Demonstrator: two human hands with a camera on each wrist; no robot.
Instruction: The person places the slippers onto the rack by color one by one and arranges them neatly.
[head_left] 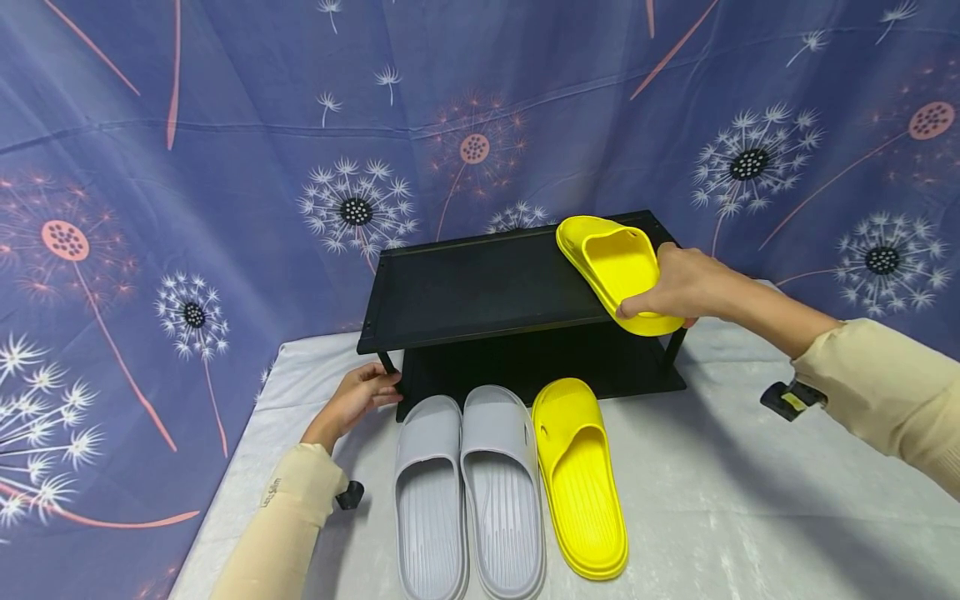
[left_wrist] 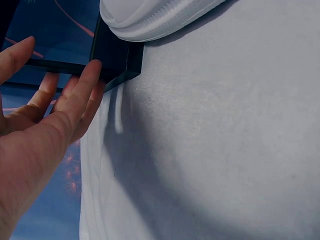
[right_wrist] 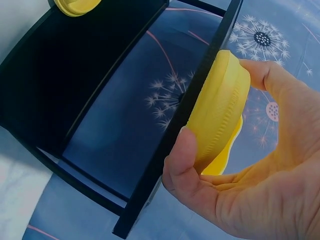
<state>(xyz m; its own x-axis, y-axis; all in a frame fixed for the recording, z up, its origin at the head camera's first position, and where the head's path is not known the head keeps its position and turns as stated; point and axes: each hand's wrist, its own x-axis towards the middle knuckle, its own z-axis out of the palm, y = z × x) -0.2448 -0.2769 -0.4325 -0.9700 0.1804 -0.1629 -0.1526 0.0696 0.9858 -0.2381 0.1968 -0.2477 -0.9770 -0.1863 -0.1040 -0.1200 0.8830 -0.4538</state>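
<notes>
My right hand (head_left: 693, 283) grips a yellow slipper (head_left: 596, 237) by its heel end, thumb and fingers at opposite edges. The slipper lies at the right end of the top shelf of a black two-tier shoe rack (head_left: 480, 287), toe toward the back, heel overhanging the front edge. In the right wrist view its ribbed side (right_wrist: 220, 110) shows against the shelf edge. At the rack's front left leg is my left hand (head_left: 360, 396), fingers fairly straight, thumb apart; in the left wrist view its fingertips (left_wrist: 92, 67) are right at the black frame.
Two grey slippers (head_left: 431, 500) stand side by side on the white cloth (head_left: 720, 500) before the rack, toes toward it. Another yellow slipper (head_left: 581, 492) is right of them. A blue dandelion-print curtain (head_left: 247, 208) hangs close behind the rack.
</notes>
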